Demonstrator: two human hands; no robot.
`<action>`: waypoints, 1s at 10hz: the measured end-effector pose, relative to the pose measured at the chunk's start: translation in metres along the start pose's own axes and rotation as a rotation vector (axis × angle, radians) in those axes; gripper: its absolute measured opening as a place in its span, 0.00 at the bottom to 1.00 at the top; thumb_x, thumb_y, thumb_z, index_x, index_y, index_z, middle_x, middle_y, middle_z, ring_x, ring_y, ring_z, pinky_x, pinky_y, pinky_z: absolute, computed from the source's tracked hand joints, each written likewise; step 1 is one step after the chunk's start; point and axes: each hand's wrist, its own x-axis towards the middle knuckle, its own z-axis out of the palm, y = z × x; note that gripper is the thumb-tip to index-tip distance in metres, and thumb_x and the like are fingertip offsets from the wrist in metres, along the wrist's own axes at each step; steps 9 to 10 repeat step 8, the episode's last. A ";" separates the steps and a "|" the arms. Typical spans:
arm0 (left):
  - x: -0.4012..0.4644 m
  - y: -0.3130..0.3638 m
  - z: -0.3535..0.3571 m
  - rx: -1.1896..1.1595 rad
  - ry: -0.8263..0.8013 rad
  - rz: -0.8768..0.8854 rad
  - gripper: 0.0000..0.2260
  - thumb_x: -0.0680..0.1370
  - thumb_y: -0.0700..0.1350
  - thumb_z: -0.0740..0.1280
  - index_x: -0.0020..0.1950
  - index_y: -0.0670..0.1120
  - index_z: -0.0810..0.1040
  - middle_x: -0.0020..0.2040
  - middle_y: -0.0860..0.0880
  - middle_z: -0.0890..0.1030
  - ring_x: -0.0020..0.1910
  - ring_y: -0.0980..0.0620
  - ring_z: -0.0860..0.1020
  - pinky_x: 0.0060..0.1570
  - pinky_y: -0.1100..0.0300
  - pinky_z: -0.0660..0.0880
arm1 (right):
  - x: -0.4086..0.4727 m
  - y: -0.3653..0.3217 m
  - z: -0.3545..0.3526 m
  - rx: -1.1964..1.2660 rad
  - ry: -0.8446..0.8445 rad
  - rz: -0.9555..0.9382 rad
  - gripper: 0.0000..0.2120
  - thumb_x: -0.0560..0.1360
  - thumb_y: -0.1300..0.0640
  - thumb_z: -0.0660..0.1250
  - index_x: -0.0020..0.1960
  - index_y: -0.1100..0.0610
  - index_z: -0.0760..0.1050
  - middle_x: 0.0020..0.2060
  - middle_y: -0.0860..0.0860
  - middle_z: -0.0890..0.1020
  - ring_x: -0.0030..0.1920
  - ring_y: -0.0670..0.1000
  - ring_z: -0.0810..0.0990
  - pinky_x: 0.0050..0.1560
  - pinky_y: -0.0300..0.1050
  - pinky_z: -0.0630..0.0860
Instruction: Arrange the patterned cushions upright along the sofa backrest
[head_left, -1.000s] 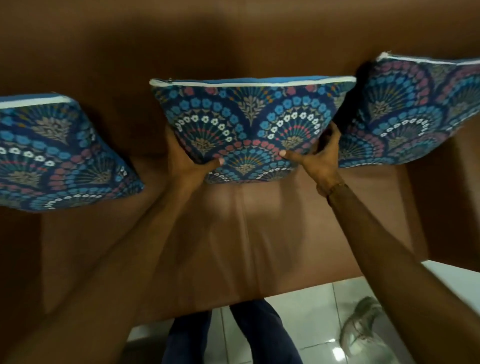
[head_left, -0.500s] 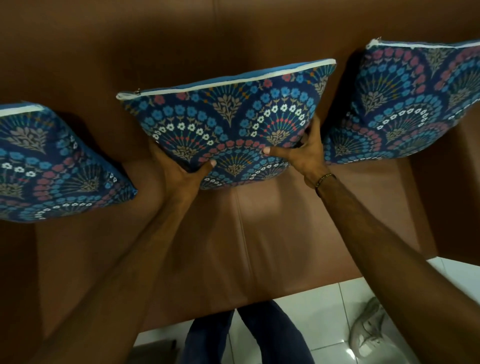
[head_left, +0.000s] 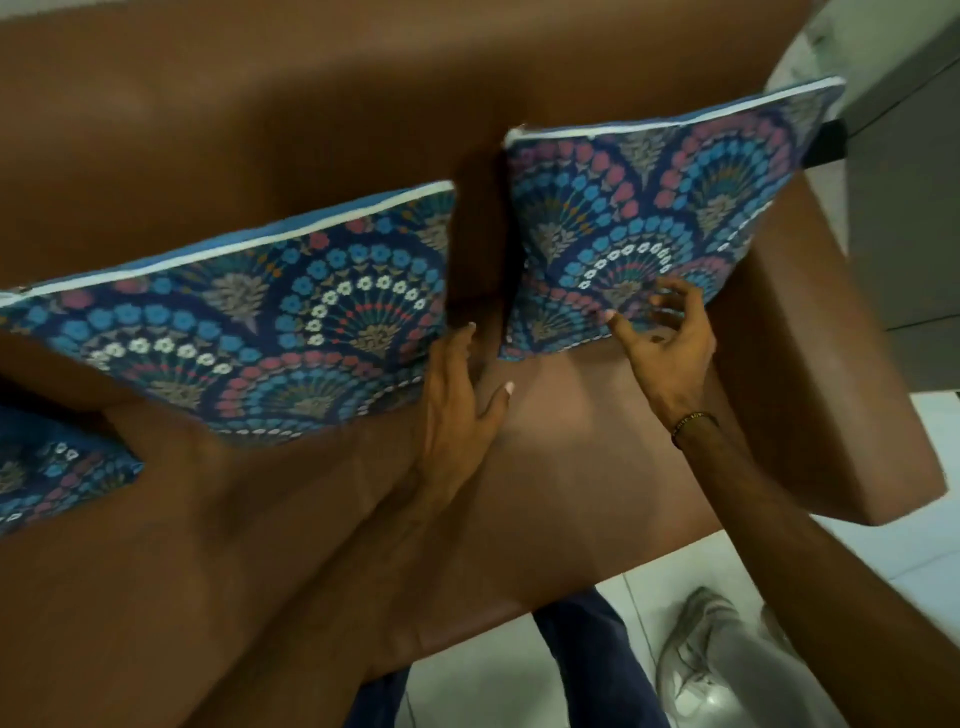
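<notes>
A: Where are the cushions?
B: All against the brown sofa (head_left: 311, 104) backrest — middle cushion (head_left: 249, 332) tilted, right cushion (head_left: 654, 223) upright, left cushion (head_left: 47, 467) at the frame edge.
A: And the hands?
B: Left hand (head_left: 457, 415) is flat, fingers spread, beside the middle cushion's edge, holding nothing. Right hand (head_left: 670, 343) is loosely curled — fingertips on the right cushion's lower face.

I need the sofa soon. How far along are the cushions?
Nearly done. The middle blue fan-patterned cushion stands against the brown sofa backrest, left hand open beside it. The right hand is open at the right patterned cushion. The left one is mostly out of frame.
</notes>
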 end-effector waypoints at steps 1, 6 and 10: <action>0.027 0.035 0.038 -0.085 -0.060 -0.026 0.41 0.78 0.53 0.74 0.85 0.48 0.56 0.82 0.40 0.63 0.78 0.39 0.69 0.75 0.37 0.71 | 0.048 0.019 -0.043 0.033 0.036 0.029 0.35 0.69 0.43 0.84 0.69 0.53 0.73 0.64 0.52 0.82 0.63 0.53 0.84 0.61 0.58 0.84; 0.105 0.085 0.127 -0.206 0.186 -0.248 0.52 0.75 0.50 0.80 0.86 0.45 0.47 0.81 0.51 0.60 0.78 0.57 0.61 0.75 0.77 0.57 | 0.181 0.050 -0.072 0.286 -0.295 0.184 0.50 0.67 0.63 0.86 0.81 0.51 0.62 0.68 0.43 0.79 0.62 0.38 0.81 0.66 0.47 0.83; 0.096 0.089 0.088 -0.205 0.096 -0.176 0.55 0.75 0.48 0.80 0.86 0.46 0.41 0.84 0.49 0.58 0.80 0.55 0.64 0.77 0.63 0.67 | 0.155 0.048 -0.069 0.203 -0.195 0.173 0.55 0.62 0.42 0.86 0.81 0.44 0.61 0.73 0.47 0.78 0.70 0.50 0.80 0.71 0.60 0.80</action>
